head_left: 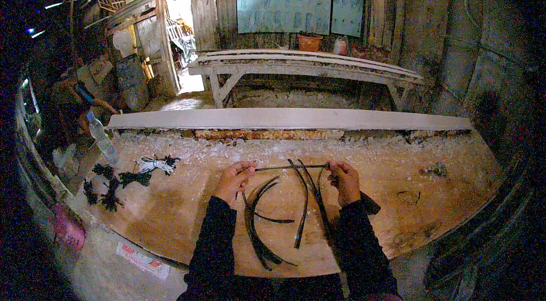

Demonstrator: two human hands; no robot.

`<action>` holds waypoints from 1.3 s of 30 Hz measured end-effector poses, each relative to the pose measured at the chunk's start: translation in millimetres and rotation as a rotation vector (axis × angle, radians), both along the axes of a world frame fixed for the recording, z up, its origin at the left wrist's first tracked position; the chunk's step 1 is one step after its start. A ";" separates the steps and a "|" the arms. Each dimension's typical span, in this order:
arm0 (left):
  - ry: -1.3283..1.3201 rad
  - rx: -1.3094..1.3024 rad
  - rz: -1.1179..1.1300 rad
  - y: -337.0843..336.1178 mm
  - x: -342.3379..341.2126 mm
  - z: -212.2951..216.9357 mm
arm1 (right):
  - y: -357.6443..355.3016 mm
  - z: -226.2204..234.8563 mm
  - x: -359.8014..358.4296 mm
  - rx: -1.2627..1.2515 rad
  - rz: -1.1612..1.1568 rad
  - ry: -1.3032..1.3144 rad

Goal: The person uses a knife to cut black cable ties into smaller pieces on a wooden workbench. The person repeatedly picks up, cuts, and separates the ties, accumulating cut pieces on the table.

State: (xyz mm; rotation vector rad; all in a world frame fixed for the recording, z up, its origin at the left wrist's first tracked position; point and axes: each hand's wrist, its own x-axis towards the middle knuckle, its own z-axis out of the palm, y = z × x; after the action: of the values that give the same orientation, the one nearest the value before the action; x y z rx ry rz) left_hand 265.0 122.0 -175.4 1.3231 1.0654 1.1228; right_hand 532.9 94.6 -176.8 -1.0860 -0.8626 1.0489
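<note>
A thin dark strip (290,167) is stretched almost level between my two hands above the wooden table (170,216). My left hand (234,180) pinches its left end, and the fingers of my right hand (344,180) are closed on the other end. Below lies a curved bundle of dark strips (250,222), near my left wrist. Longer dark strips (316,196) run down the table closer to my right hand, some passing close to the stretched one. Beside my right wrist juts a dark flat piece (370,203); I cannot tell whether it is held.
Tied black cord bundles (134,178) and a white one (156,164) lie at the left, near a clear plastic bottle (101,137). A pale beam (290,119) borders the table's far side. Rightward are a thin loop (408,195) and a small clump (433,170). A bench (307,62) stands beyond.
</note>
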 end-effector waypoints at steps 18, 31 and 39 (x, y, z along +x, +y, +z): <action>0.646 0.185 -0.195 10.5 -8.4 -3.5 | 7.3 -3.6 20.0 0.085 0.020 0.316; 0.305 0.092 -0.168 11.1 -12.9 -19.9 | 5.4 -2.9 23.6 0.131 0.032 0.430; 0.288 0.118 -0.225 14.4 -13.1 -21.8 | 7.7 -8.8 31.5 0.188 0.116 0.631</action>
State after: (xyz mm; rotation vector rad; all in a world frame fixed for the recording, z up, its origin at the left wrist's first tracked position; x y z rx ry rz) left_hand 251.9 136.4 -197.2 1.6915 1.0353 0.8542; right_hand 564.4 102.3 -185.7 -0.4973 -0.4994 1.2811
